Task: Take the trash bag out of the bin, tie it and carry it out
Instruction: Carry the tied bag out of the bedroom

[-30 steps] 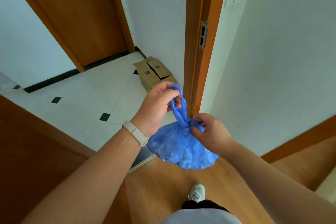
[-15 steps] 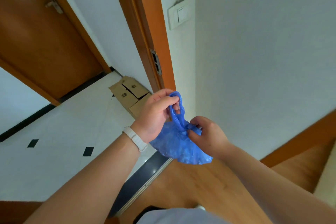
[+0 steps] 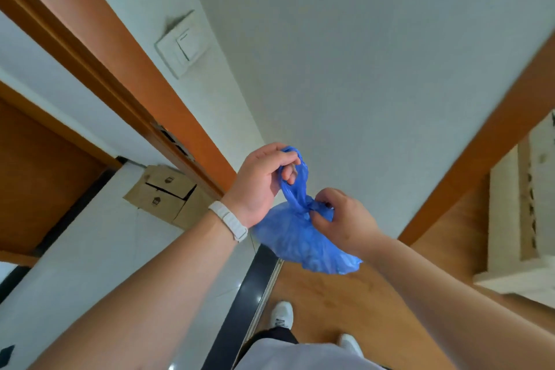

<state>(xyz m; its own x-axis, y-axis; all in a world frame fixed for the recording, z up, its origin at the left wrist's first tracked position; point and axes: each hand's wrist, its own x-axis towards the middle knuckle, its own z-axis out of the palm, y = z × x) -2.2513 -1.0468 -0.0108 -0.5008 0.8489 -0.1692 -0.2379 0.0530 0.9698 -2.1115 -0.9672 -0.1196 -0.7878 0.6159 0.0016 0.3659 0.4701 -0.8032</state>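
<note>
blue plastic trash bag (image 3: 303,240), small & bunched, hangs in mid-air in front of the person, above the seam where wood floor (image 3: 354,309) meets white tile floor (image 3: 99,252). neck of bag twisted into a rope w/ a knot near its base. left hand (image 3: 264,183) closed around the upper loop of the neck, fingers curled through it, pulling up. right hand (image 3: 342,219) closed too, pinching the knot w/ thumb & fingertips, touching the bag's top. white wristband (image 3: 228,221) on the left wrist. below the bag: dark threshold strip (image 3: 240,309) betw. the two floors, and a white sneaker (image 3: 281,317) on the wood side. to the left, a cardboard box (image 3: 163,195) on the tile, against the wall by the orange-brown door frame (image 3: 144,81). white light switch (image 3: 183,44) on the wall above that. pale cabinet-like unit at far right, blurred.
</note>
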